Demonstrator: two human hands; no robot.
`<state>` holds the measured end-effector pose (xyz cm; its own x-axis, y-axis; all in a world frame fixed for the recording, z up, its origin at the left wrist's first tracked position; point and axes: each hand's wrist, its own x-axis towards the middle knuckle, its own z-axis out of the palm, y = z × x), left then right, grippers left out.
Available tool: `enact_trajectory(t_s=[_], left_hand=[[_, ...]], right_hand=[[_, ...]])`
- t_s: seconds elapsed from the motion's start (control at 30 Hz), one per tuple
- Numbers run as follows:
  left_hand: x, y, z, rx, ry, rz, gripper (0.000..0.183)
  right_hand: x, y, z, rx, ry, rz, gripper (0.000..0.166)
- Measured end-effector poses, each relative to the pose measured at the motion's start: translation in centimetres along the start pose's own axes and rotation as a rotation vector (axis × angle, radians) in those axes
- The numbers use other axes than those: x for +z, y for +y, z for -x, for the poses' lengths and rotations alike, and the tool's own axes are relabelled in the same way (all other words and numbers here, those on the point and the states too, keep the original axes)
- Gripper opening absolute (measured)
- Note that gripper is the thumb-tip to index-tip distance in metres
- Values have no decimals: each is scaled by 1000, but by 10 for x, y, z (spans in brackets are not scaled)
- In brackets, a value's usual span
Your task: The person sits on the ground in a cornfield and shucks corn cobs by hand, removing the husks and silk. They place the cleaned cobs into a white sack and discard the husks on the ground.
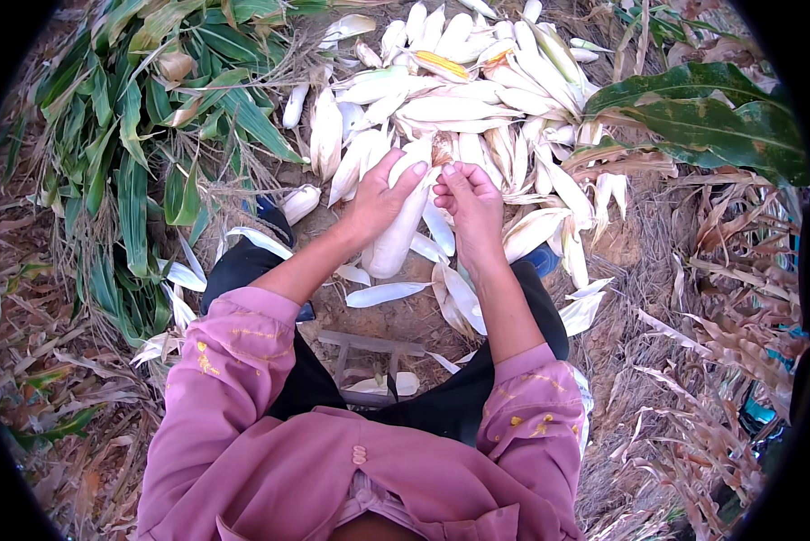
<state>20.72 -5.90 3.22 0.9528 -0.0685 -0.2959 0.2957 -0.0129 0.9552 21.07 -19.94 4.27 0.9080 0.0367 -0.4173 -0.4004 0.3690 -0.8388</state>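
An ear of corn in its pale husk (398, 233) slants between my hands, its silk tip pointing away from me. My left hand (384, 193) grips its upper part from the left, thumb on top. At the tip, my right hand (469, 196) pinches the edge of the husk between thumb and forefinger, the other fingers curled. Beyond my hands lies a heap of corn ears in husks (452, 108), and one ear with bare yellow kernels (442, 65) shows among them.
Cut green corn stalks and leaves (131, 135) are piled at the left. A broad green leaf (702, 115) reaches in from the right. Loose husk pieces (386, 294) lie on the soil between my legs, near a small frame (371, 343). Dry leaves (743, 304) cover the right side.
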Motion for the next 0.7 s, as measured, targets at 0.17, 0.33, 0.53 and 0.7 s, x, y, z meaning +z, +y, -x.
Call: enact_trajectory(t_s=[0.17,0.33,0.53,0.7], left_hand=[[1,-5,-2,-54,3,141,43],[-1,-1,-1,-97,8,207,45],[-10,7,-7,-98,29,327,51],[-10,8,-9,-149,46,353,52]], right_hand=[[0,-5,3,35,-11,-63,6],[2,-6,4,-42,-67,-13,4],[4,-9,20,-220,-182,191,4],[5,-3,13,-401,-70,220,4]])
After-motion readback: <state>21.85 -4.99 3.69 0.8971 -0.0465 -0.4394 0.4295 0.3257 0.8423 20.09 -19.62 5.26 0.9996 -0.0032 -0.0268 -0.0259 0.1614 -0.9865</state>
